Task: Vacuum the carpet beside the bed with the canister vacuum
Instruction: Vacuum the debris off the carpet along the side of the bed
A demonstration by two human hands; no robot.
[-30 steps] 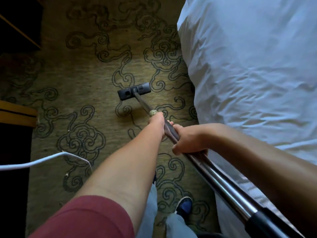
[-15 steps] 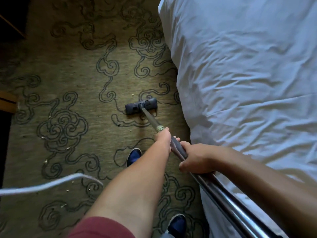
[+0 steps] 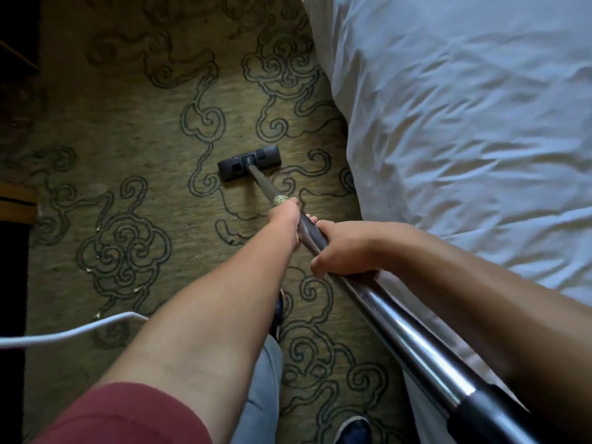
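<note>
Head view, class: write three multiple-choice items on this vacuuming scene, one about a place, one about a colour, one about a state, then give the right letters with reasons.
1. Where does the floor head rest?
A. on the bed
B. on the patterned carpet left of the bed
C. on a shoe

2. What colour is the cord at the left edge?
A. white
B. red
C. black

3. How is the wand held?
A. left hand only
B. right hand only
C. both hands

Answers: 1 B, it sits on the carpet beside the bed. 2 A, it shows white. 3 C, the left hand and right hand each keep a grip on it.
</note>
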